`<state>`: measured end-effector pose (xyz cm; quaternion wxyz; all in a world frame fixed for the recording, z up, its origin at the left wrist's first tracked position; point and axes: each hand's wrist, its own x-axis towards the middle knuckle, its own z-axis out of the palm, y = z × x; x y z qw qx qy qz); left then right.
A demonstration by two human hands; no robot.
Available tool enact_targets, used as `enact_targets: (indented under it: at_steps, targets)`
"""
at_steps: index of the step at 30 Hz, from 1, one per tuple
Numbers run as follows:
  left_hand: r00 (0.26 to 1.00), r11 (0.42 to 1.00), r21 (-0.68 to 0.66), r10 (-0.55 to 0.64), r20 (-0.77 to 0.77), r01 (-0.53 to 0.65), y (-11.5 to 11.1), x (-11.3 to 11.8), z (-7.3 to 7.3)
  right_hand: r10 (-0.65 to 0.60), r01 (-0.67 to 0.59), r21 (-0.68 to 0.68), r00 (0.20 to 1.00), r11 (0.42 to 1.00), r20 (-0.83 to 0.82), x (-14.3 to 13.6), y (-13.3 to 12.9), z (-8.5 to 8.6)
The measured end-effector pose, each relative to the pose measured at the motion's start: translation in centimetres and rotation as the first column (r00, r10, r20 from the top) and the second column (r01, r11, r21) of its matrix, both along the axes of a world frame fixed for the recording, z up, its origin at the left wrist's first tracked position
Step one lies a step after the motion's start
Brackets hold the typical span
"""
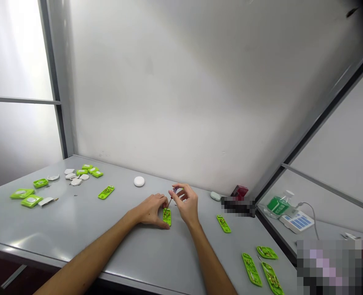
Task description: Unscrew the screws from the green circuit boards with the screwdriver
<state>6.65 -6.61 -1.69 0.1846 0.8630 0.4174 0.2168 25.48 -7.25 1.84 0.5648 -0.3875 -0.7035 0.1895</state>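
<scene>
Likely driver work: my left hand, part-open, grips the green case, right hand pinches the thin driver; next move needs steady aim.

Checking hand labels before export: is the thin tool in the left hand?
No, the right hand holds the thin tool over the green piece, while the left hand steadies that piece.
</scene>
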Motion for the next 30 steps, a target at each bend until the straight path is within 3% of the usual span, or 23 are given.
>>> enact_targets:
  at_steps: [6,10,15,21,26,30]
  targets:
    - [1.000,1.000,0.011,0.006,-0.004,-0.006,0.06,0.06,-0.07,0.096,-0.095,-0.032,0.995,0.995,0.017,0.21,-0.01,0.25]
    - [1.000,1.000,0.004,0.005,-0.002,-0.005,0.02,0.00,-0.01,0.052,-0.053,-0.012,0.998,0.999,-0.022,0.17,0.09,0.18]
    - [1.000,1.000,-0.002,0.006,-0.015,-0.006,-0.17,0.03,0.32,0.108,-0.112,-0.057,0.991,0.992,-0.076,0.27,0.19,0.11]
    - [1.000,1.000,0.003,0.003,-0.014,-0.003,-0.18,0.09,0.32,0.063,-0.063,-0.040,0.998,0.997,-0.001,0.17,0.07,0.10]
    - [1.000,1.000,-0.008,0.002,-0.010,-0.002,-0.14,0.00,0.24,0.152,-0.156,-0.118,0.987,0.981,-0.044,0.35,0.15,0.23]
    - [1.000,1.000,-0.010,0.002,-0.001,-0.002,-0.10,-0.03,0.21,0.113,-0.112,-0.091,0.994,0.990,0.006,0.37,0.21,0.19]
